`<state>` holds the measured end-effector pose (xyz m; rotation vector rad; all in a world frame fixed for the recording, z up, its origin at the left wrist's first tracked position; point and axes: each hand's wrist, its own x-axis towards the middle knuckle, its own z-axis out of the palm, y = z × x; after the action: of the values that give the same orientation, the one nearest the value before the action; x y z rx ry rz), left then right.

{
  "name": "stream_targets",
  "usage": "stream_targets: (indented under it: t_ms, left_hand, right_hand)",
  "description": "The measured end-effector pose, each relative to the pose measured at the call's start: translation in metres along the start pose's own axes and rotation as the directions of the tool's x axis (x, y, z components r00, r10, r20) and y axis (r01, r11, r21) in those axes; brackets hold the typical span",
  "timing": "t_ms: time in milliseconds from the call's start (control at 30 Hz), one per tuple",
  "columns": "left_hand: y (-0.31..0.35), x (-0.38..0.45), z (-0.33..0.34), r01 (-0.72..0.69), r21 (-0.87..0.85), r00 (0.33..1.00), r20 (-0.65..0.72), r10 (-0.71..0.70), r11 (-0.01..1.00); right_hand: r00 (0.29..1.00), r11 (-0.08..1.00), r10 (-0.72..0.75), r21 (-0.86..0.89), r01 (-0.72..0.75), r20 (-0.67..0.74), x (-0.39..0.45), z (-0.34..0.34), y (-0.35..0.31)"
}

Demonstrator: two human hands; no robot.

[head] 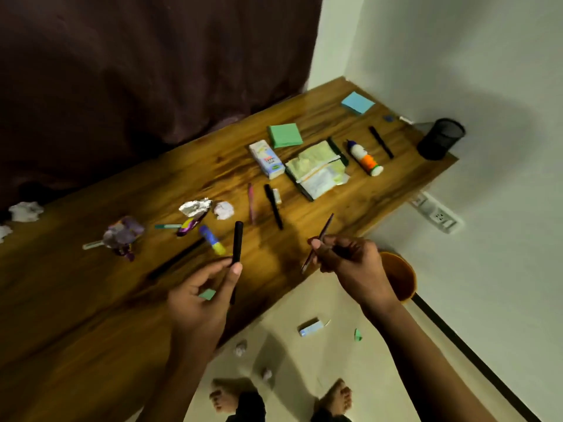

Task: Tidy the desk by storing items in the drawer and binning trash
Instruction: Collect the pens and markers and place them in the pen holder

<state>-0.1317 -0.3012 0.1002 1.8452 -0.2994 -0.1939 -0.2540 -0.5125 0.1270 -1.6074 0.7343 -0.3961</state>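
My left hand [210,287] pinched a black pen [237,243] between thumb and fingers, standing up over the desk [91,300]. My right hand [347,257] was curled round a thin pencil [320,240] near the desk's edge. I could not see a drawer anywhere, so I did not know yet where these would go. With both hands full, I thought I might drop one, because I could not pull a drawer open without letting go or squeezing both into one hand. The pencil was right over the edge, so it could fall to the floor [304,300] and roll away. More pens, a glue bottle [364,158], a green pad [285,134], a blue pad [358,102] and a white box [266,158] lay on the brown wood, with foil [195,207] and a paper ball [224,210] near the middle. A black mesh cup [441,138] stood at the far corner. An orange bin [399,277] sat on the floor just under my right hand. Bits of trash lay on the pale floor by my bare feet. A dark curtain [137,71] hung behind the desk, and the wall [472,56] was white.
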Motion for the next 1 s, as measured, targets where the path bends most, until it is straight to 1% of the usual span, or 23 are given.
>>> stream_targets:
  t_ms: [67,233,300,400,500,633,733,867,1000]
  left_hand:
    - [0.015,-0.020,0.036,-0.005,-0.045,0.999,0.037,0.006,0.999]
    - [0.063,-0.070,0.127,0.089,-0.219,0.987,0.153,-0.056,0.972]
    - [0.077,-0.085,0.156,0.119,-0.248,0.980,0.183,-0.074,0.962]
    - [0.100,-0.106,0.197,0.152,-0.266,0.967,0.237,-0.088,0.952]
    - [0.122,-0.118,0.225,0.136,-0.272,0.957,0.283,-0.056,0.953]
    - [0.143,-0.116,0.251,0.078,-0.243,0.946,0.325,0.006,0.967]
    - [0.151,-0.104,0.265,0.073,-0.253,0.938,0.345,0.019,0.965]
    - [0.156,-0.079,0.282,0.040,-0.269,0.934,0.353,0.060,0.962]
    - [0.156,-0.050,0.303,0.013,-0.290,0.940,0.329,0.087,0.957]
  right_hand:
    - [0.999,0.998,-0.011,-0.055,0.008,-0.048,-0.011,-0.044,0.004]
    - [0.990,0.992,-0.009,-0.122,-0.008,-0.139,-0.035,-0.150,0.015]
    - [0.980,0.990,0.009,-0.138,-0.037,-0.197,-0.045,-0.188,0.018]
    - [0.970,0.982,-0.018,-0.187,-0.029,-0.244,-0.059,-0.241,0.021]
    - [0.962,0.983,-0.030,-0.183,-0.021,-0.272,-0.066,-0.278,0.024]
    - [0.936,0.992,-0.039,-0.126,-0.006,-0.349,-0.060,-0.303,0.026]
    - [0.911,0.997,-0.055,-0.078,0.025,-0.408,-0.050,-0.310,0.029]
    - [0.901,0.994,-0.084,-0.103,0.045,-0.424,-0.030,-0.312,0.031]
    - [0.902,0.987,-0.116,-0.153,0.056,-0.416,0.004,-0.317,0.026]
